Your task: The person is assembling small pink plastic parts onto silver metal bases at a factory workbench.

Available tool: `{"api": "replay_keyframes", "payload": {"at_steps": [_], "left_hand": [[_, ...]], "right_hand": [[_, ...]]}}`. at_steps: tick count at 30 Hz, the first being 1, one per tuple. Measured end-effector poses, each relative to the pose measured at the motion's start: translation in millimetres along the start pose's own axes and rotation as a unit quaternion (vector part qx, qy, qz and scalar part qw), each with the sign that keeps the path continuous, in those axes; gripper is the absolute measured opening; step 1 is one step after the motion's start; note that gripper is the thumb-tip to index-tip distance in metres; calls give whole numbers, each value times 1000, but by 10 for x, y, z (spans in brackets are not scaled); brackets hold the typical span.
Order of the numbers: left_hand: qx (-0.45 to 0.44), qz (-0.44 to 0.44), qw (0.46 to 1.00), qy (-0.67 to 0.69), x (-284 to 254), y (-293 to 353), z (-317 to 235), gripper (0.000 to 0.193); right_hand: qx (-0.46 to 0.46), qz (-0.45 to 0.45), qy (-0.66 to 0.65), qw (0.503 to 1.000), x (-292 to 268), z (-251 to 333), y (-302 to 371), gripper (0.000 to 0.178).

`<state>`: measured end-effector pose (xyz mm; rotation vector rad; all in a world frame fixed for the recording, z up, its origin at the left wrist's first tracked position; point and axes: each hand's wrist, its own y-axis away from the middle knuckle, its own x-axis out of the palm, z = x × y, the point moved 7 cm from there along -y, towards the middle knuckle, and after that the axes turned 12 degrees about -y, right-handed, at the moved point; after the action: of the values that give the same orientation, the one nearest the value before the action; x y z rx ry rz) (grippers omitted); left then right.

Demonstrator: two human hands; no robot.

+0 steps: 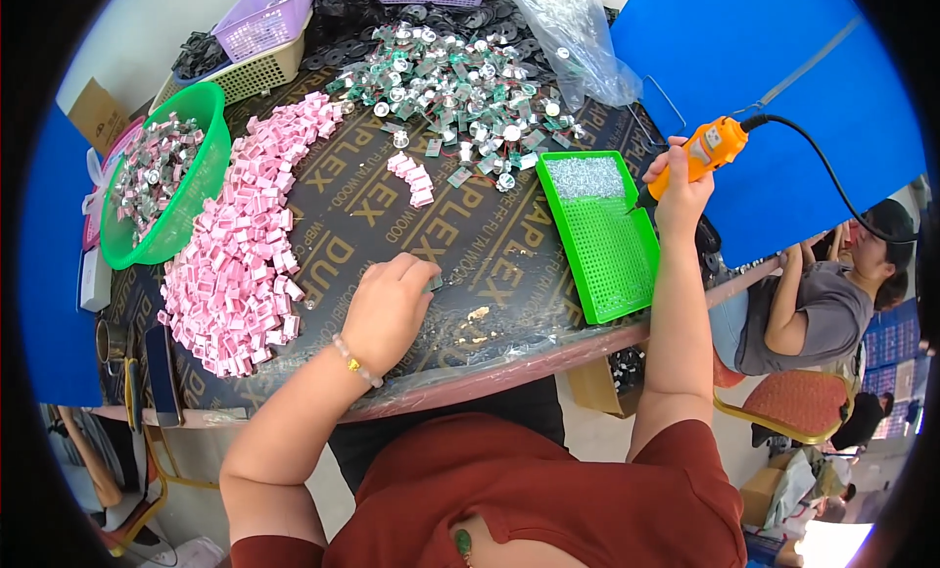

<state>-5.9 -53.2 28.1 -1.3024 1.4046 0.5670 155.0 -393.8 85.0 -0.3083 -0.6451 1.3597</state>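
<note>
Right hand (682, 191) grips orange power tool (709, 153), tip over green tray (609, 250) with silvery bits (587, 178). Left hand (388, 308) low on tabletop (328, 211), seemingly pinching small dark piece (436, 284), mostly hidden. Pink parts (235, 274) heaped left, beside green basket (216, 132).

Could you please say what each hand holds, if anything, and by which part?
The right hand grips an orange electric screwdriver around its lower body. The left hand touches a small greenish piece; any grip is hidden.
</note>
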Motion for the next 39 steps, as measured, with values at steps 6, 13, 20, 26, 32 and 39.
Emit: {"api": "replay_keyframes", "payload": {"at_steps": [6,13,20,26,32,39], "left_hand": [[-18,-38,999,18,20,65,50,31],[0,-48,998,30,-20,68,31,30],[-47,-56,994,87,-53,51,91,24],[-79,-61,994,48,2,57,131,26],[-79,-62,995,-7,83,35,100,24],[-73,-47,996,19,56,47,94,28]], "right_hand": [[0,-3,29,1000,11,12,18,23],[-3,-10,35,999,-23,0,47,23],[-38,-23,6,999,-4,203,71,25],[-85,20,-95,992,342,574,253,29],[-47,111,-164,979,1026,724,681,52],[60,217,-272,936,1781,616,1128,47]]}}
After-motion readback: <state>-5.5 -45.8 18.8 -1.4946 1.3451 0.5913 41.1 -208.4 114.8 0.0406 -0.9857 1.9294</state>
